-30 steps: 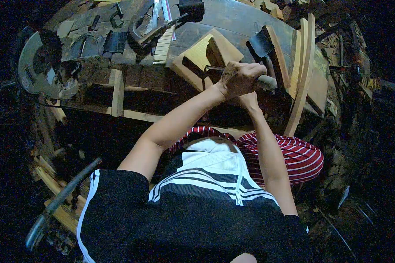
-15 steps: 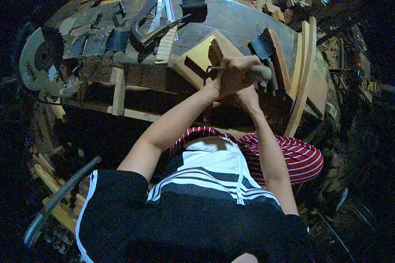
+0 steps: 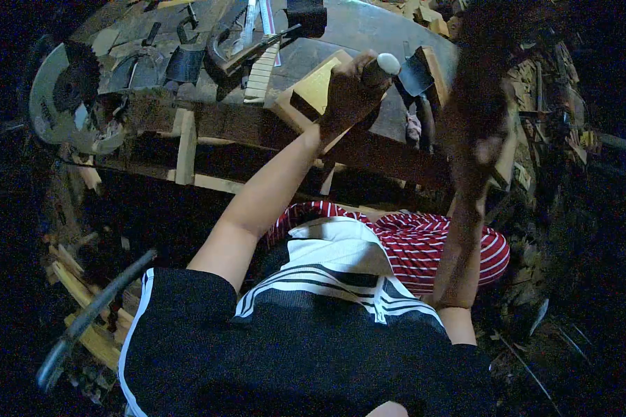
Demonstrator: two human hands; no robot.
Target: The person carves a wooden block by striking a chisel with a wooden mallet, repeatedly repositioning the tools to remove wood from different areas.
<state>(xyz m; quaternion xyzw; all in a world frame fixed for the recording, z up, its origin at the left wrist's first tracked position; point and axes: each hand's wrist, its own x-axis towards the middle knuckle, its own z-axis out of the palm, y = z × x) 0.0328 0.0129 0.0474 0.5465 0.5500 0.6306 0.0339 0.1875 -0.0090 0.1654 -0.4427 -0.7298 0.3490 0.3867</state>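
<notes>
My left hand [image 3: 351, 90] is wrapped round the handle of a chisel, whose pale round butt [image 3: 388, 64] points up toward me; its blade is hidden. Under that hand a wooden block [image 3: 318, 85] with a light yellow top lies at a slant on the workbench. Raised to the right, my right hand [image 3: 487, 146] is closed on a large, dark mallet-like tool [image 3: 480, 69], which is shadowed and blurred. A wide dark metal blade [image 3: 416, 75] lies on the bench between the two hands.
On the workbench [image 3: 375, 28] a C-shaped clamp [image 3: 222, 55] and a folding ruler [image 3: 263, 73] lie left of the block. A circular saw blade [image 3: 42, 104] stands at the far left. Wood strips [image 3: 435, 66] lie at the right, and scraps [image 3: 83, 292] lie on the floor.
My right hand has moved up and right, away from my left, lifting the dark tool close to the camera. My left hand has shifted slightly up and left, still gripping the chisel.
</notes>
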